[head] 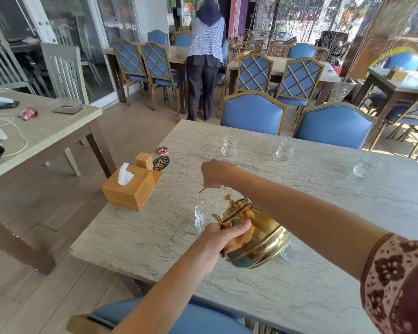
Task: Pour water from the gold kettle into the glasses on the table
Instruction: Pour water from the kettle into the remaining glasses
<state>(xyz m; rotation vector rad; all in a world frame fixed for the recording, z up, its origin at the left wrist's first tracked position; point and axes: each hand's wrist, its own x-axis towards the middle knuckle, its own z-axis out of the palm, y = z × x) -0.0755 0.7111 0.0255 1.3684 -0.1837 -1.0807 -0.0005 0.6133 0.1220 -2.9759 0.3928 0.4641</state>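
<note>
Kettle (256, 237) is held tilted above the table (299, 297), with its spout over the near glass (204, 215). Left hand (223, 239) supports the kettle body from the side, fingers pressed against the metal. Right hand (219, 173) is above the kettle, fingers closed on its thin handle. Behind the kettle, a second glass (290, 253) is partly hidden. Three more glasses (285, 149) stand well apart from the kettle, toward the far edge. A tissue box (130, 189) stands left of the kettle.
</note>
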